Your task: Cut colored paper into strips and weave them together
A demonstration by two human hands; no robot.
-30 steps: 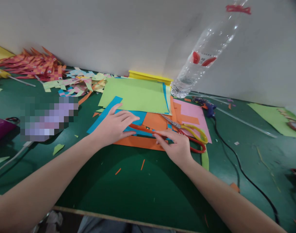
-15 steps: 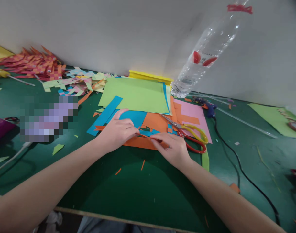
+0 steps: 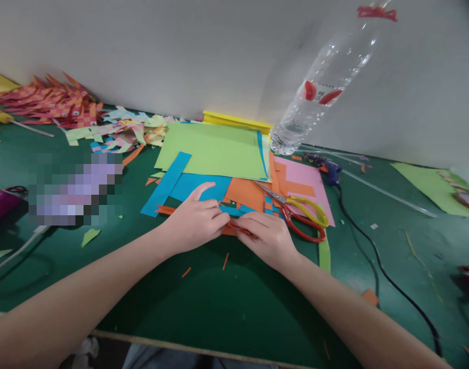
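Note:
My left hand (image 3: 198, 221) and my right hand (image 3: 265, 237) meet at the near edge of a pile of coloured paper. Their fingertips pinch a thin orange paper strip (image 3: 234, 226) between them. The strip lies across a blue and orange woven patch (image 3: 253, 207). A blue sheet (image 3: 203, 185) and a long blue strip (image 3: 165, 183) lie just beyond my left hand. Scissors with yellow and red handles (image 3: 300, 218) rest right of my right hand, blades pointing away to the left.
A big green sheet (image 3: 215, 149) tops the stack, a pink sheet (image 3: 309, 179) beside it. A clear plastic bottle (image 3: 322, 84) leans at the wall. A black cable (image 3: 376, 261) runs down the right. Woven paper pieces (image 3: 65, 105) and scraps (image 3: 122, 133) pile up at far left.
Both hands drew closer to me and together. My left hand left the blue sheet, where it lay flat, and now pinches the orange strip with the right.

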